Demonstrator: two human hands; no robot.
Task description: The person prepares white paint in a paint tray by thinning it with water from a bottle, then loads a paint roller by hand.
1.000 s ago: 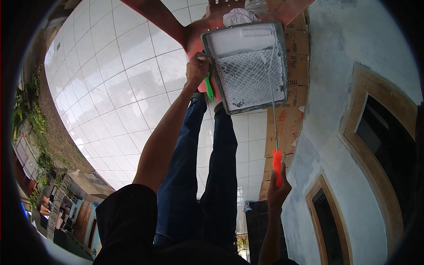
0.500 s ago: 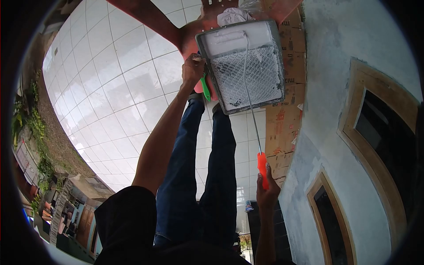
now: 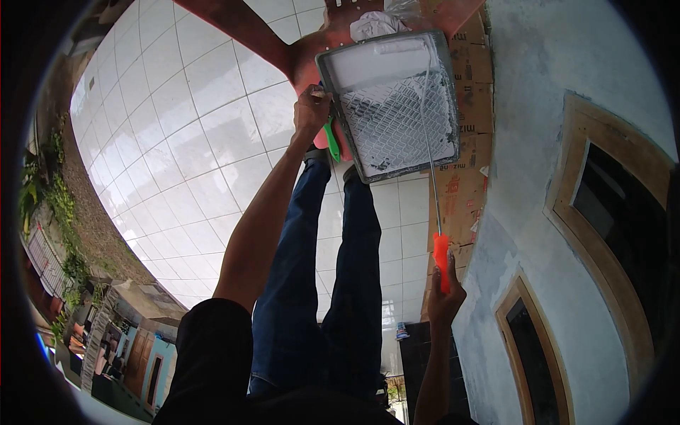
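Note:
My right hand (image 3: 446, 297) is closed around the orange handle of a paint roller (image 3: 440, 248). The roller's long metal rod reaches up over the paint tray (image 3: 452, 92), and its cover lies in the white paint at the tray's far right end. Fingers curled, my left hand (image 3: 312, 110) grips the left rim of the tray; its fingertips are partly hidden. White paint smears the tray's ridged slope. Beneath it is a red plastic chair (image 3: 306, 53). A green-handled tool (image 3: 332, 140) lies on the chair beside my left hand, its other end hidden.
A crumpled whitish cloth or bag (image 3: 375, 25) sits behind the tray. Flattened cardboard (image 3: 460, 198) covers the floor along the wall (image 3: 524, 212) on the right, which has wood-framed windows (image 3: 531, 347). White floor tiles (image 3: 212, 127) spread to the left. My legs are below the tray.
My right hand has moved right and slightly up with the paint roller. The roller cover has shifted right and farther up in the paint. My left hand stays at the tray's rim.

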